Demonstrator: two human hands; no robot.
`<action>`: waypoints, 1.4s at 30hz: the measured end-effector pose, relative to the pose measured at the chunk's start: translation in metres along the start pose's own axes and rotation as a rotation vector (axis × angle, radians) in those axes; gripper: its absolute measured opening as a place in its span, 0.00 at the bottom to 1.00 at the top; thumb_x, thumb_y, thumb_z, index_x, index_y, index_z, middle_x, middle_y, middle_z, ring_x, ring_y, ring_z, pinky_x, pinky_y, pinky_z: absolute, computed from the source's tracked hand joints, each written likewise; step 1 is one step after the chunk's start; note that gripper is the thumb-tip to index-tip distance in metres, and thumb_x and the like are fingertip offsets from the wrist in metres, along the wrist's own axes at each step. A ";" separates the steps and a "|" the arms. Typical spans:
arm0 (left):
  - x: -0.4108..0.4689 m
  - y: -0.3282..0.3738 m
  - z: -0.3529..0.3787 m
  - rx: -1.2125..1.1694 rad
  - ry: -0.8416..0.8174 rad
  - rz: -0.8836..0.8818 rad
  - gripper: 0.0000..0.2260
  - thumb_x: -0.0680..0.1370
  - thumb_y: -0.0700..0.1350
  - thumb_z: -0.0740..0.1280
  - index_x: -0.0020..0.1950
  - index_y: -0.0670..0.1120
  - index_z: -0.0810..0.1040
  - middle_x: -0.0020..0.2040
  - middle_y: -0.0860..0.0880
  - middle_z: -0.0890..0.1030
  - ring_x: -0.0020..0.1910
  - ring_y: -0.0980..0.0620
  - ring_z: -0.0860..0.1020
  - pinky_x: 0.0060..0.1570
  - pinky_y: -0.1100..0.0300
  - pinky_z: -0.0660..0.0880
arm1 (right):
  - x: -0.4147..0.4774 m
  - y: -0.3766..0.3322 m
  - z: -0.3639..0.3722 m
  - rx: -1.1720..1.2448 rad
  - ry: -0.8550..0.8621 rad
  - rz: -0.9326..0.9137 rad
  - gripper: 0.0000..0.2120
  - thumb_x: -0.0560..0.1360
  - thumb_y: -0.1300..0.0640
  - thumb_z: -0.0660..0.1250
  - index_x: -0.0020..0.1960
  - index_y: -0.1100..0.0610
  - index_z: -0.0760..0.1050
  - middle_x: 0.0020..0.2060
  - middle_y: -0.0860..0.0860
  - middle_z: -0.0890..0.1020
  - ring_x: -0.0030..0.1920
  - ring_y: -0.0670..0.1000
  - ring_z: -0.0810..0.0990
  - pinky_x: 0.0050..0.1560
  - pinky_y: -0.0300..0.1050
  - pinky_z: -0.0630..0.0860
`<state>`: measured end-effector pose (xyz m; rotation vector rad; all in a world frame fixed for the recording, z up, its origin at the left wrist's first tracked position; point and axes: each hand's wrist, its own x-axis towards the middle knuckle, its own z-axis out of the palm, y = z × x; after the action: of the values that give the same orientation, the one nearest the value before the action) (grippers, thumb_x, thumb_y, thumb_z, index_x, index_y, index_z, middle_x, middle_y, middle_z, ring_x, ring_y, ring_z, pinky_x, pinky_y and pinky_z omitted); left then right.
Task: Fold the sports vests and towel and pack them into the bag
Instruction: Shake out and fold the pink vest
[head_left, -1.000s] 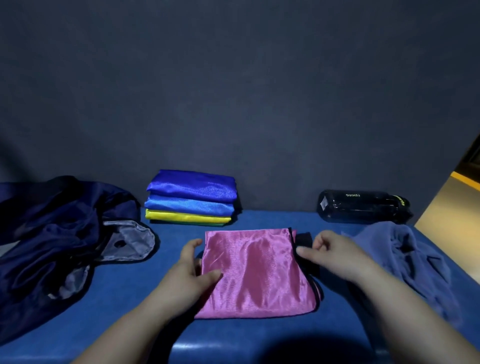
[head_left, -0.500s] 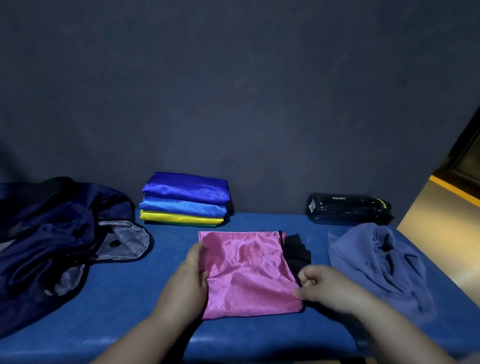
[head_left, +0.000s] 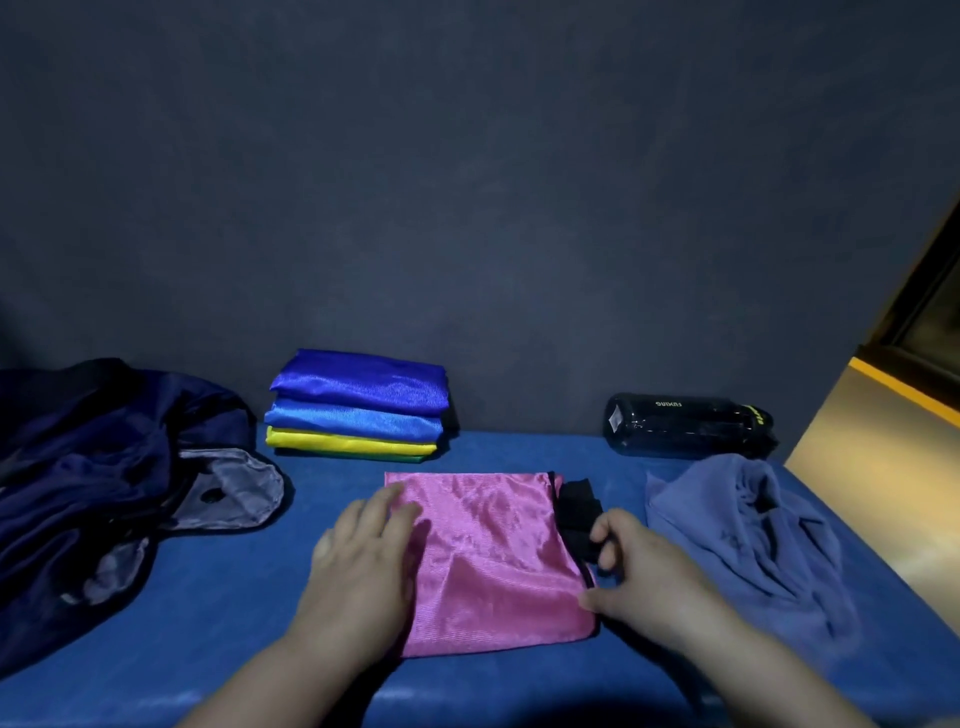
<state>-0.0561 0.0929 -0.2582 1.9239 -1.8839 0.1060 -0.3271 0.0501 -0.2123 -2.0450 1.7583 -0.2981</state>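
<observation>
I see L hand (head_left: 363, 551) flat on left edge of pink vest (head_left: 493, 561), R hand (head_left: 644, 571) pinching its black trim on the right. Folded vest stack (head_left: 358, 405) behind, bag (head_left: 93, 467) far left, crumpled towel (head_left: 753, 530) right w/ bottle (head_left: 685, 423) beyond it.

Bag (head_left: 93, 483) left, vest (head_left: 488, 561) centre, towel (head_left: 753, 535) right

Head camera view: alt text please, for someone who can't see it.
A left hand presses flat on a folded pink vest on a blue surface while the right hand grips its black trim. Behind are a stack of folded vests and a dark bottle; a navy bag lies left, a crumpled towel right.
</observation>
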 end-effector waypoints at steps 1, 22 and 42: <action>0.001 0.002 -0.001 -0.039 -0.003 0.059 0.15 0.77 0.55 0.57 0.58 0.54 0.77 0.63 0.52 0.77 0.61 0.49 0.73 0.52 0.50 0.76 | -0.002 -0.006 0.000 -0.045 0.065 -0.064 0.18 0.68 0.52 0.72 0.52 0.43 0.67 0.48 0.40 0.77 0.48 0.42 0.75 0.48 0.37 0.71; 0.012 0.010 0.009 0.089 -0.418 0.215 0.32 0.76 0.70 0.38 0.75 0.61 0.63 0.75 0.61 0.61 0.75 0.57 0.60 0.73 0.58 0.44 | 0.092 -0.017 0.030 -0.265 0.067 -0.243 0.38 0.72 0.32 0.33 0.76 0.43 0.58 0.74 0.38 0.61 0.75 0.42 0.50 0.71 0.49 0.51; 0.029 -0.023 -0.006 0.092 0.015 -0.093 0.20 0.65 0.54 0.75 0.56 0.57 0.77 0.63 0.49 0.78 0.64 0.45 0.71 0.56 0.42 0.71 | 0.050 -0.033 -0.007 -0.501 -0.073 -0.019 0.12 0.73 0.41 0.61 0.42 0.49 0.68 0.45 0.48 0.79 0.50 0.53 0.79 0.42 0.44 0.69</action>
<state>-0.0300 0.0672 -0.2479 2.0626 -1.8056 0.1813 -0.2924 0.0038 -0.1970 -2.3680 1.9093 0.2372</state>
